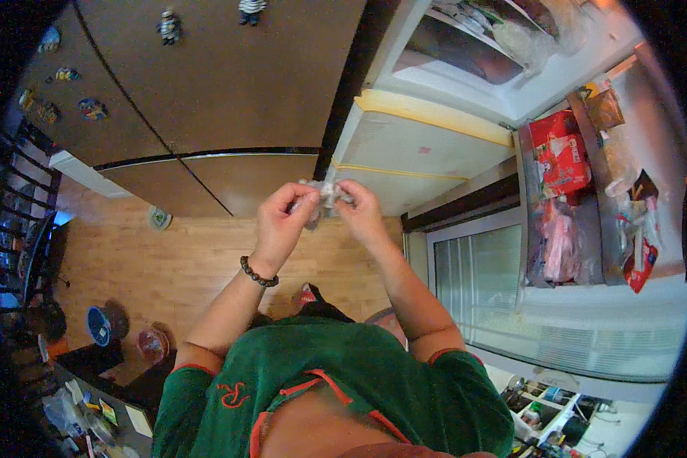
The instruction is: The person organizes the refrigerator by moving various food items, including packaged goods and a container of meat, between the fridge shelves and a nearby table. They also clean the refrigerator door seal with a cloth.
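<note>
tan plank floor [206,248], open fridge [466,90], pale bundle [329,195] in the pinch of left hand [282,217] and right hand [364,214]

Below the hands [281,217], I see red embroidered lettering [231,395] on the green shirt [435,397]; rightward, blurred print on a red packet [563,162].

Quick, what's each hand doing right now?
Left hand: closed, pinching what looks like crumpled plastic.
Right hand: closed, pinching the crumpled plastic too.
</note>
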A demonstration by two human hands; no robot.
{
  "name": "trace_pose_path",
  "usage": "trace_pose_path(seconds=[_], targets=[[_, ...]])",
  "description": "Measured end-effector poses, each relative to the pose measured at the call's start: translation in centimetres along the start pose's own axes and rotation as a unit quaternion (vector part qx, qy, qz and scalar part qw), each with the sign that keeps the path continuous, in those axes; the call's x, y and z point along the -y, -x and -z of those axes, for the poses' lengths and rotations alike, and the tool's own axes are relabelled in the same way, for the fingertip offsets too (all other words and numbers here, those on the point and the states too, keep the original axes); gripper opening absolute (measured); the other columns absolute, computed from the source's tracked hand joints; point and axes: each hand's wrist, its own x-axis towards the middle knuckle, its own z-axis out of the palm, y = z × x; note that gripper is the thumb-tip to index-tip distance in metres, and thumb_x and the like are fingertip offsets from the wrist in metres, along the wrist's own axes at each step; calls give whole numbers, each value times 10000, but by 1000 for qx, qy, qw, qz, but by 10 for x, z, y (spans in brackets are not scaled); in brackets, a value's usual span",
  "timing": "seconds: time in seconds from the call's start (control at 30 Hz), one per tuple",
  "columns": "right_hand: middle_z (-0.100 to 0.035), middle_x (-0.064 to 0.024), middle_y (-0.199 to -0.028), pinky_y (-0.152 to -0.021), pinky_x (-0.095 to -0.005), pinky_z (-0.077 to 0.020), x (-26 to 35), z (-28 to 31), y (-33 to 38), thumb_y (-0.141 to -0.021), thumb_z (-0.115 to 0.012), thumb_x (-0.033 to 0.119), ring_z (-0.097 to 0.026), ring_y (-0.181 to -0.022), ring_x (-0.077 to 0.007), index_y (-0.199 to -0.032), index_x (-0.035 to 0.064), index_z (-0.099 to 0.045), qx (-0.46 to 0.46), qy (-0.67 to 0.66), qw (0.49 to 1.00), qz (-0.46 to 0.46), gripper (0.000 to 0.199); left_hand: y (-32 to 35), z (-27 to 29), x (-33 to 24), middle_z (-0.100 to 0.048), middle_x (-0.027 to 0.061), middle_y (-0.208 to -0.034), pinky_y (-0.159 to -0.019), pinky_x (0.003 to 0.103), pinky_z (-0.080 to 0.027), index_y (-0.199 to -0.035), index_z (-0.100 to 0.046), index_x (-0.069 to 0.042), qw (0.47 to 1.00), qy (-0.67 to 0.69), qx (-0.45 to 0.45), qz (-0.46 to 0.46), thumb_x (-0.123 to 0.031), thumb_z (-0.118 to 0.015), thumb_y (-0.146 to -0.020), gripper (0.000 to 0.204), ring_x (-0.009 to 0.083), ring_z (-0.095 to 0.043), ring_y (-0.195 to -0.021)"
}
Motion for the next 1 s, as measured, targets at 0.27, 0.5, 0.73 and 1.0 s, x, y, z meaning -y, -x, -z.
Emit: trace_pose_path(seconds=[0.27,0.5,0.73,1.0], targets=[[-583,-124,-896,-771,-357,-443,40,117,-58,-686,-621,-26,-555,-863,-287,-875,34,-613,-281,281,893,209,199,-96,-89,-18,-588,16,-723,-551,217,-453,-941,-583,-10,997,46,56,-41,-112,-596,-864,129,72,-544,-646],[-574,-153,-1020,-880,-421,-416,-19,147,-156,-689,-607,20,-508,-1026,-340,-938,51,-602,-177,483,837,185,251,-182,-131,61,-625,77,-790,-640,254,-476,-959,-605,8,986,-113,72,-101,-122,-579,-874,158,114,-582,-693],[-654,-112,-874,-740,-308,-461,12,146,-166,-602,-493,-150,-611,-822,-247,-836,57,-646,-154,180,956,173,349,-166,-98,40,-598,-1,-904,-739,213,-458,-1069,-582,-20,989,-63,136,-10,-97,-576,-887,198,70,-541,-822],[-617,-179,-975,-845,-395,-442,8,441,-266,-737,-592,99,-566,-976,-330,-964,17,-609,-344,447,825,17,241,-180,-138,17,-594,42,-974,-746,237,-466,-1086,-572,-38,964,-95,242,-51,-94,-580,-881,213,99,-552,-872]])
